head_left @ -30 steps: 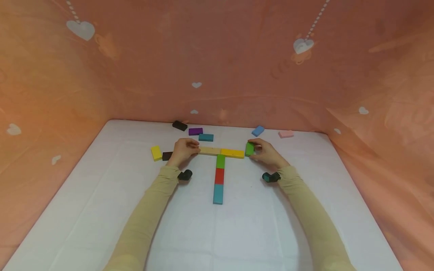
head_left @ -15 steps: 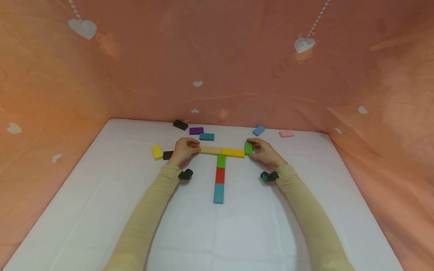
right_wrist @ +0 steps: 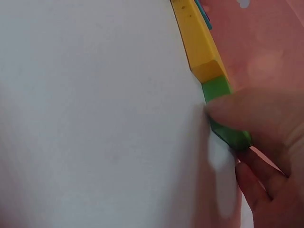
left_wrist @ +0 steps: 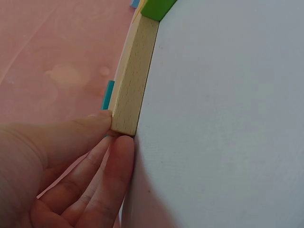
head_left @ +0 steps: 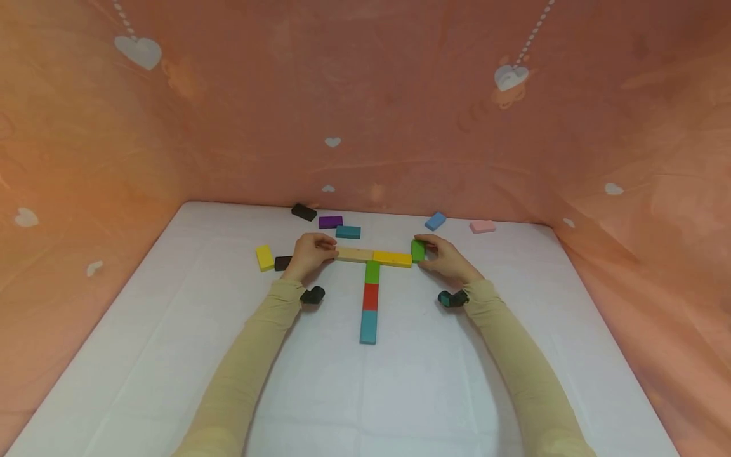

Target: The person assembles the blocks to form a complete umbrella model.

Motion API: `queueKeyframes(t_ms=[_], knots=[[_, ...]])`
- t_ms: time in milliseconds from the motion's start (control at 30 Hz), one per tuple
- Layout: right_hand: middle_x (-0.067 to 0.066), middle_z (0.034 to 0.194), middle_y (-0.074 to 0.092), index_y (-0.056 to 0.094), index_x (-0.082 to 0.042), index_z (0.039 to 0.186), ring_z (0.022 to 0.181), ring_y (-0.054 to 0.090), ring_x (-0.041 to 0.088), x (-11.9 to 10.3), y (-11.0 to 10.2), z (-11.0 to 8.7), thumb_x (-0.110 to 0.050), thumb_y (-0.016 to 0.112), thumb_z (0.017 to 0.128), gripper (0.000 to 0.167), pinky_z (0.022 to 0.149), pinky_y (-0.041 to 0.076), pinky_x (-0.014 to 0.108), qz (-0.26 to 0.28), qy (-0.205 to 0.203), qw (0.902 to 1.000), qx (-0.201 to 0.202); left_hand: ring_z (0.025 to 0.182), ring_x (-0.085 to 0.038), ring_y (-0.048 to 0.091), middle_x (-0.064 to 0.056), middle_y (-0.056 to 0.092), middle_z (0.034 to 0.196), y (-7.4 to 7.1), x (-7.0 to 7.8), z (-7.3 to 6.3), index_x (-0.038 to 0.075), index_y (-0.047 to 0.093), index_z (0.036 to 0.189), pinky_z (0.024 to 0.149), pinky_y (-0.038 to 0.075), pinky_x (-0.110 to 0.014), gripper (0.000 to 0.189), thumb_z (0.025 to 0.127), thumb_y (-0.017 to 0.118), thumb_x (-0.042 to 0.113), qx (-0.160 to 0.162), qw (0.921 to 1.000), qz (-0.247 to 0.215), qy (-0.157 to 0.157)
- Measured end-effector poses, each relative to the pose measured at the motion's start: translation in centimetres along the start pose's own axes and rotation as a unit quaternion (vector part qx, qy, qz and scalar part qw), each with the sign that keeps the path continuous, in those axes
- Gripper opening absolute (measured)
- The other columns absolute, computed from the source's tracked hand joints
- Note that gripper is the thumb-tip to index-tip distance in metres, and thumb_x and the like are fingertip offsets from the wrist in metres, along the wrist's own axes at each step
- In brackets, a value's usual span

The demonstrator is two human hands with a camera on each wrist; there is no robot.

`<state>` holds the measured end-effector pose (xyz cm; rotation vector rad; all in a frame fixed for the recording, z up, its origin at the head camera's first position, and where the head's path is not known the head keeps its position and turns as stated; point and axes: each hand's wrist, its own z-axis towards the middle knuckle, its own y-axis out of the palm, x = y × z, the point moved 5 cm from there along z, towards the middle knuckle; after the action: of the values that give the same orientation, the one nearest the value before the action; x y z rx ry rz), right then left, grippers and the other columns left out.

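Lanes near, barrier far
A hand could pass left or right of the near teal block (head_left: 368,327); beyond, the wooden block (head_left: 354,254), orange-yellow block (head_left: 392,259), left hand (head_left: 310,255) and right hand (head_left: 450,260) bar the way.

block column (head_left: 370,296) – before block row (head_left: 381,258) | loose blocks (head_left: 348,232) – behind row

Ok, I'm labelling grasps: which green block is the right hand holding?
The green block at the right end of the yellow bar; the other green block adjoins the red block, unheld.

light: dim, diffuse | wrist views: soft shadows (right_wrist: 187,190) (broader in the right)
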<state>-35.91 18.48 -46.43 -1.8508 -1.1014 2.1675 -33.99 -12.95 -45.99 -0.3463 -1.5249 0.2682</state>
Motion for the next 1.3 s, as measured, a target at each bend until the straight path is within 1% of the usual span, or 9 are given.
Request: queueKeyframes(t_ms=[200, 333, 433, 600, 767, 1000, 1067, 1233, 1300], knots=[[0.016, 0.143, 0.042, 0.041, -0.001, 0.141, 0.129, 0.040, 0.032, 0.1, -0.3, -0.3, 0.003, 0.072, 0.082, 0.067, 0.108, 0.032, 0.043, -0.002, -0.003, 0.9999, 0.016, 0.078, -0.020, 0.063, -0.018, 0.066, 0.095, 0.1, -0.1, 0.0, -0.006, 0.066, 0.105, 0.071, 0.056, -0.026, 0.023, 0.083, 0.071, -0.002, 0.005, 1.0000, -0.007, -0.005], [0.014, 0.144, 0.041, 0.040, -0.003, 0.142, 0.130, 0.039, 0.030, 0.2, -0.5, -0.7, 0.000, 0.073, 0.082, 0.068, 0.109, 0.032, 0.042, 0.000, 0.009, 0.9997, 0.024, 0.078, -0.020, 0.063, -0.018, 0.066, 0.095, 0.1, -0.2, 0.0, -0.006, 0.066, 0.105, 0.071, 0.056, -0.026, 0.022, 0.084, 0.071, -0.002, 0.005, 0.9999, -0.012, -0.010], [0.013, 0.144, 0.041, 0.040, -0.005, 0.143, 0.130, 0.038, 0.029, 0.3, -0.7, -1.0, -0.004, 0.072, 0.084, 0.067, 0.109, 0.031, 0.043, 0.005, 0.018, 0.9995, 0.024, 0.077, -0.019, 0.064, -0.018, 0.066, 0.095, 0.0, -0.2, 0.1, -0.006, 0.066, 0.105, 0.070, 0.056, -0.026, 0.022, 0.084, 0.071, -0.001, 0.003, 0.9999, -0.007, -0.009], [0.012, 0.143, 0.043, 0.041, -0.005, 0.142, 0.130, 0.039, 0.029, 0.5, -0.7, -1.2, -0.006, 0.071, 0.086, 0.064, 0.109, 0.031, 0.043, 0.004, 0.018, 0.9995, 0.025, 0.077, -0.020, 0.063, -0.017, 0.066, 0.095, 0.0, -0.3, 0.1, -0.005, 0.066, 0.105, 0.070, 0.056, -0.026, 0.022, 0.084, 0.071, 0.000, 0.003, 1.0000, 0.002, -0.005], [0.014, 0.143, 0.043, 0.042, -0.003, 0.142, 0.130, 0.040, 0.030, 0.4, -0.8, -1.2, -0.006, 0.070, 0.086, 0.062, 0.109, 0.032, 0.044, 0.001, 0.009, 0.9996, 0.027, 0.077, -0.019, 0.063, -0.017, 0.066, 0.095, 0.0, -0.1, 0.1, -0.005, 0.066, 0.104, 0.070, 0.056, -0.026, 0.022, 0.084, 0.071, 0.000, 0.003, 1.0000, 0.002, -0.005], [0.015, 0.143, 0.042, 0.042, -0.003, 0.141, 0.129, 0.040, 0.030, 0.5, -0.8, -1.1, -0.006, 0.070, 0.087, 0.061, 0.110, 0.030, 0.044, 0.006, 0.008, 0.9997, 0.023, 0.075, -0.018, 0.063, -0.018, 0.066, 0.094, 0.0, -0.2, 0.2, -0.006, 0.066, 0.104, 0.069, 0.056, -0.025, 0.022, 0.083, 0.072, -0.001, 0.006, 1.0000, -0.001, -0.001], [0.017, 0.143, 0.042, 0.042, -0.001, 0.141, 0.130, 0.039, 0.032, 0.0, -0.8, -1.2, -0.005, 0.069, 0.087, 0.061, 0.110, 0.029, 0.045, 0.009, 0.009, 0.9997, 0.021, 0.074, -0.017, 0.063, -0.018, 0.066, 0.094, 0.0, -0.2, 0.2, -0.006, 0.066, 0.104, 0.069, 0.056, -0.025, 0.023, 0.083, 0.072, -0.001, 0.007, 1.0000, 0.000, 0.003], [0.015, 0.142, 0.043, 0.043, -0.002, 0.140, 0.129, 0.040, 0.031, 0.1, -0.9, -1.3, -0.006, 0.070, 0.087, 0.060, 0.109, 0.031, 0.043, -0.002, 0.015, 0.9996, 0.023, 0.074, -0.017, 0.063, -0.018, 0.066, 0.094, 0.0, -0.1, 0.3, -0.006, 0.066, 0.104, 0.068, 0.056, -0.025, 0.023, 0.082, 0.072, -0.001, 0.006, 1.0000, 0.001, 0.007], [0.013, 0.142, 0.044, 0.044, -0.004, 0.140, 0.129, 0.041, 0.029, 0.5, -0.9, -1.1, -0.008, 0.071, 0.087, 0.060, 0.109, 0.031, 0.042, -0.009, 0.013, 0.9996, 0.025, 0.074, -0.017, 0.063, -0.018, 0.066, 0.094, 0.0, -0.1, 0.3, -0.006, 0.066, 0.104, 0.068, 0.056, -0.025, 0.023, 0.082, 0.072, -0.001, 0.005, 1.0000, -0.002, 0.005]])
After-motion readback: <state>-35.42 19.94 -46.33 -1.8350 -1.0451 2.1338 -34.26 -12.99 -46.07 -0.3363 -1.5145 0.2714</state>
